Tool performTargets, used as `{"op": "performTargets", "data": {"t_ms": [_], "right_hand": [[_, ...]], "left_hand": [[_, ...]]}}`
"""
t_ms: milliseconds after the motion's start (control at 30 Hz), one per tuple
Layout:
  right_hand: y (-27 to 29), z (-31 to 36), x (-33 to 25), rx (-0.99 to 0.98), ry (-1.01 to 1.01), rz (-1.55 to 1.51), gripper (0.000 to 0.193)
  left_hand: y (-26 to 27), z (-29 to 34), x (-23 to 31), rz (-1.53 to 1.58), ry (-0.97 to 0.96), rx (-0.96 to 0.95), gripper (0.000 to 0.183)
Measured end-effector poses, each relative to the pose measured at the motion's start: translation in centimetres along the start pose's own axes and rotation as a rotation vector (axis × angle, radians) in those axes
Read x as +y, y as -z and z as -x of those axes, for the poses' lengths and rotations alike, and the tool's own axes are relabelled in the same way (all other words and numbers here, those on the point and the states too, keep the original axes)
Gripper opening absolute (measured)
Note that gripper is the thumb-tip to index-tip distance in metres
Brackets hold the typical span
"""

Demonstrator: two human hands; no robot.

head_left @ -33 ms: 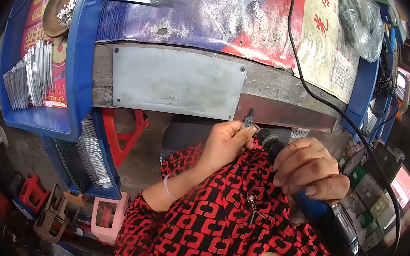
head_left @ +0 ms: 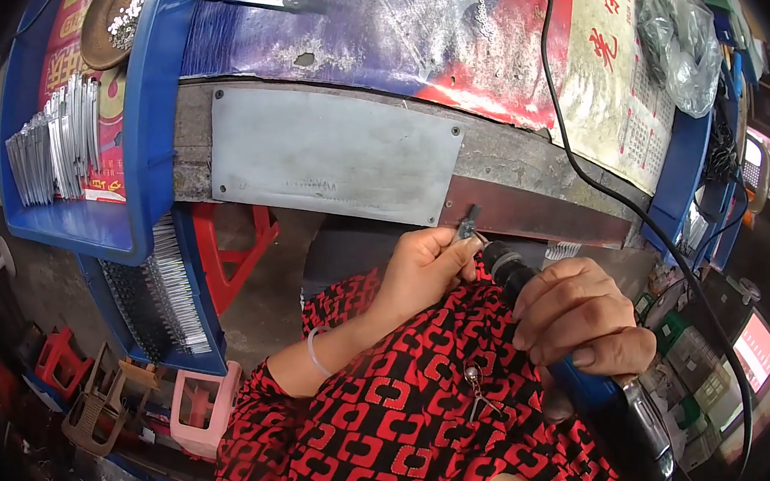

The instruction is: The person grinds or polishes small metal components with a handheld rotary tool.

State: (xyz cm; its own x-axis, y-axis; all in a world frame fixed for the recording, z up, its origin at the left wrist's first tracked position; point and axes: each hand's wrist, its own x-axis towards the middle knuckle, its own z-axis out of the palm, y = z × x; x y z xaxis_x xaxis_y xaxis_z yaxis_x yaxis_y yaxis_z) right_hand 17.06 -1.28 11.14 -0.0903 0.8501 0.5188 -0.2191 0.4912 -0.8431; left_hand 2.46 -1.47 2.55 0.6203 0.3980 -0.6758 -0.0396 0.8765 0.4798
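Beside the near edge of the bench, my left hand [head_left: 423, 272] is closed, thumb and fingers pinching a small dark metal piece [head_left: 468, 222] with a narrow black end that sticks out upward. My right hand [head_left: 587, 318] wraps round a blue and black power drill [head_left: 590, 392], held slanting up and to the left. Its black chuck [head_left: 502, 258] comes right up to my left thumb. A thin bit runs from the chuck toward the pinched piece; whether they touch is hidden by my fingers.
A pale metal plate [head_left: 330, 153] is screwed to the bench edge. At left, a blue bin [head_left: 141, 162] holds silvery strips [head_left: 69, 132], with another blue bin [head_left: 205, 299] of parts below. A black cord [head_left: 607, 189] crosses the right side near a clear plastic bag [head_left: 686, 44]. Stools stand lower left.
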Motion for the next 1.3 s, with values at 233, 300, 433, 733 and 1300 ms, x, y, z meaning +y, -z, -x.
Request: {"op": "performTargets", "data": {"t_ms": [233,300,433,733,1300], "right_hand": [[0.7,0.1,0.4,-0.177,0.028,0.093,0.047],[0.9,0.0,0.4,-0.164,-0.014,0.078,0.049],[1.7,0.2,-0.6,-0.059,-0.064,0.064,0.055],[2.6,1.4,-0.2,0.321,-0.928,-0.235,0.047],[2.5,2.3,0.1,0.391,-0.780,-0.382,0.051]], "left_hand": [[0.5,-0.3,-1.3,0.023,-0.038,-0.003,0.028],[0.6,0.0,-0.5,-0.014,0.001,-0.011,0.029],[0.9,0.0,0.0,-0.067,-0.006,-0.080,0.031],[0.0,1.7,3.3,-0.979,-0.943,0.117,0.031],[-0.5,2.0,4.5,-1.265,-1.300,0.070,0.018]]}}
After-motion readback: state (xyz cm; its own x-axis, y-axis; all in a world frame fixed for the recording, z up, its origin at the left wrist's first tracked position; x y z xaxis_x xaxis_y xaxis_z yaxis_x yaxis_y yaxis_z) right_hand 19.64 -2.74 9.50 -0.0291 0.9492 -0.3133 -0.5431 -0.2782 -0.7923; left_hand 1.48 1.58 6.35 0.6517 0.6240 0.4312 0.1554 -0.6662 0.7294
